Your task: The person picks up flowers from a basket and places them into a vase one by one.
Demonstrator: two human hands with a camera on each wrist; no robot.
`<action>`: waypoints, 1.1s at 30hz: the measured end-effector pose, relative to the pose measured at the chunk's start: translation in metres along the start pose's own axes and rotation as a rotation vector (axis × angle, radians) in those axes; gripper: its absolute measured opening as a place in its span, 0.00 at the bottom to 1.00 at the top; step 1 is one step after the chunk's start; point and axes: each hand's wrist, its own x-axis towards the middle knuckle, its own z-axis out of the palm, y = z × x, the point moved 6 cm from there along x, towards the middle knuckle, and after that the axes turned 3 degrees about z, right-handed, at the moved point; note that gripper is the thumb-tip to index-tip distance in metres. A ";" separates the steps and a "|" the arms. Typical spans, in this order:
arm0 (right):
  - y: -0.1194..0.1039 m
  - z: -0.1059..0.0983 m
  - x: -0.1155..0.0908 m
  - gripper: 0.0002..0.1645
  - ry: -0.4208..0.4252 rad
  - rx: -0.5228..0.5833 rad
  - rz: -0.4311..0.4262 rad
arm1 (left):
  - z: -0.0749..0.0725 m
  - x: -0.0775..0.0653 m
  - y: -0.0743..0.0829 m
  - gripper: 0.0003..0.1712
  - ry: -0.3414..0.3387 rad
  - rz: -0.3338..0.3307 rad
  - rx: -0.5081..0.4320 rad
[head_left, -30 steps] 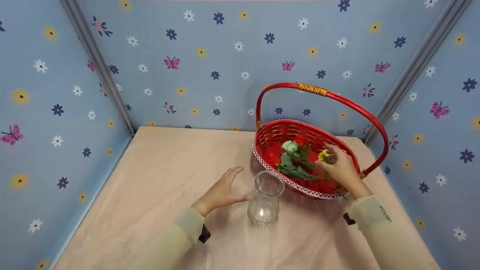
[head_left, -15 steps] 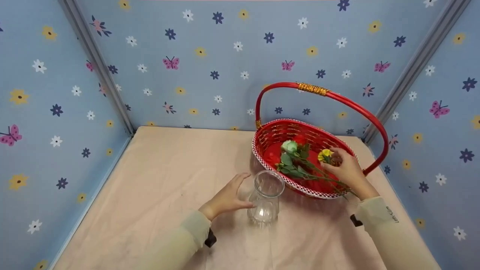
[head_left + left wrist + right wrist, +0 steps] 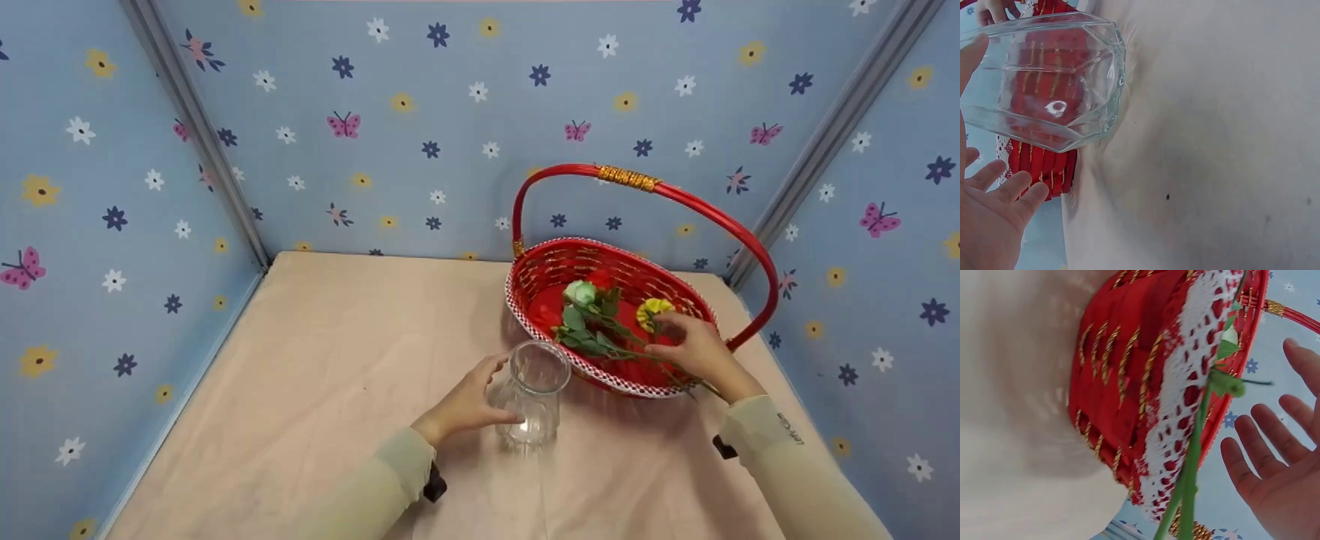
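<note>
A clear glass vase (image 3: 541, 412) stands upright on the cloth-covered table. My left hand (image 3: 466, 403) curves loosely beside it, thumb reaching across its front; in the left wrist view the fingers (image 3: 1015, 187) are spread apart from the glass (image 3: 1044, 121). My right hand (image 3: 699, 346) is over the right side of a red woven basket (image 3: 517, 315), fingertips close to a yellow flower (image 3: 652, 309). In the right wrist view its fingers (image 3: 1268, 439) are extended, holding nothing. A pale green-white rose (image 3: 580, 292) with green leaves lies in the basket, its stems (image 3: 1185, 506) crossing the rim.
The basket's tall red handle (image 3: 720, 221), wrapped in gold at the top (image 3: 628, 178), arches above the right hand. Blue flower-patterned panels (image 3: 427, 97) stand around the back and sides. Beige cloth (image 3: 337, 360) covers the table left of the vase.
My left hand has moved right, up to the vase, its thumb now overlapping the glass. My right hand has shifted slightly right and down from the yellow flower, which shows more fully.
</note>
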 end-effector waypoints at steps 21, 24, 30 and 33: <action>0.021 0.009 0.001 0.33 -0.055 -0.100 -0.020 | 0.027 0.001 -0.015 0.59 0.027 -0.003 -0.097; 0.021 0.010 0.000 0.31 -0.044 -0.104 -0.047 | 0.026 0.001 -0.017 0.57 0.028 -0.008 -0.092; 0.024 0.011 -0.001 0.28 -0.048 -0.106 -0.076 | 0.024 0.001 -0.022 0.55 0.005 -0.035 -0.083; 0.026 0.012 -0.001 0.26 -0.055 -0.113 -0.072 | 0.023 0.001 -0.024 0.56 -0.008 -0.052 -0.075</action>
